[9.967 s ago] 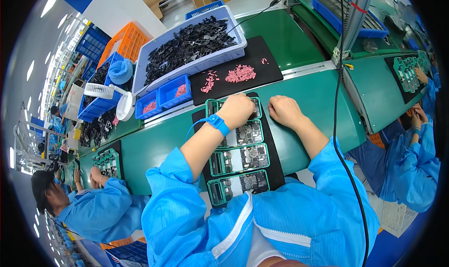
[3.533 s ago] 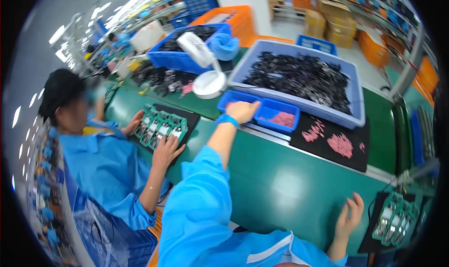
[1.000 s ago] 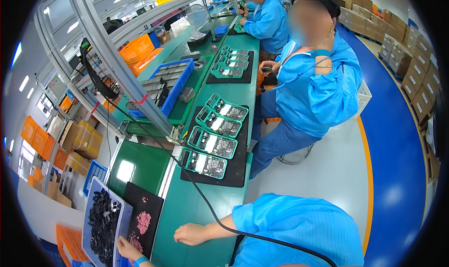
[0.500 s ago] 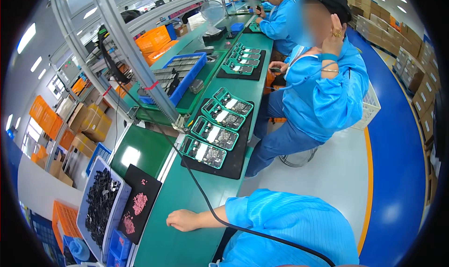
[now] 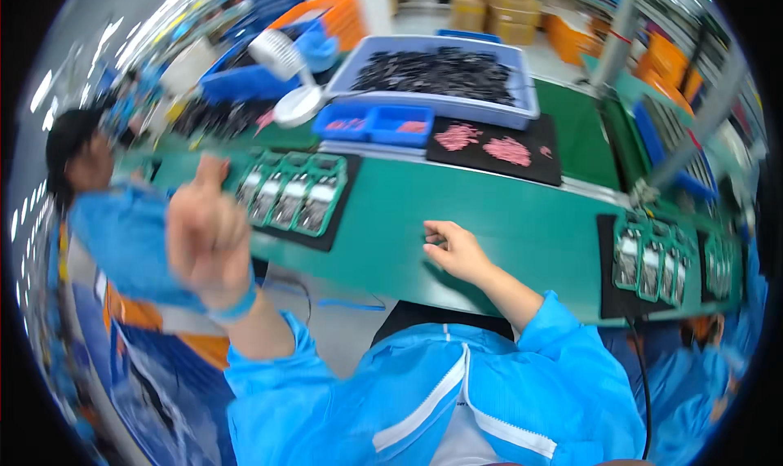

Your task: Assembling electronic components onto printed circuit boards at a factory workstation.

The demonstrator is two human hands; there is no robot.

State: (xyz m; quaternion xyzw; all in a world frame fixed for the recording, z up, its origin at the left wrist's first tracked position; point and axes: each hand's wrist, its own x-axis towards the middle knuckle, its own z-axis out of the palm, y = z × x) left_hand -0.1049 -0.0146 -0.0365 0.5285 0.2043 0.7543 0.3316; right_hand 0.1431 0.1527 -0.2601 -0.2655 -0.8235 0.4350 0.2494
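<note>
My left hand [image 5: 208, 233] is raised at the left, in front of the nearer black mat. Motion blurs it, but one finger points up, the others bend, and nothing shows in it. A blue band [image 5: 234, 304] circles that wrist. Over the green bench [image 5: 383, 213] my right hand [image 5: 457, 251] hovers or rests with fingers loosely bent and apart, holding nothing. Beyond my left hand, several green frames with circuit boards [image 5: 292, 193] lie side by side on a black mat [image 5: 342, 213]. Neither hand visibly touches them.
A large bin [image 5: 526, 86] of black parts stands behind blue trays [image 5: 400, 125] with pink pieces. More pink pieces [image 5: 507, 150] lie on a dark mat. Framed boards [image 5: 650, 262] sit at right. A co-worker [image 5: 122, 213] is at left; a black cable [image 5: 642, 384] hangs at lower right.
The view has swung left. My left hand has come into sight, raised and blurred. My right hand's fingers, bent on the bench before, now look more apart. The mat of framed boards now appears far right.
</note>
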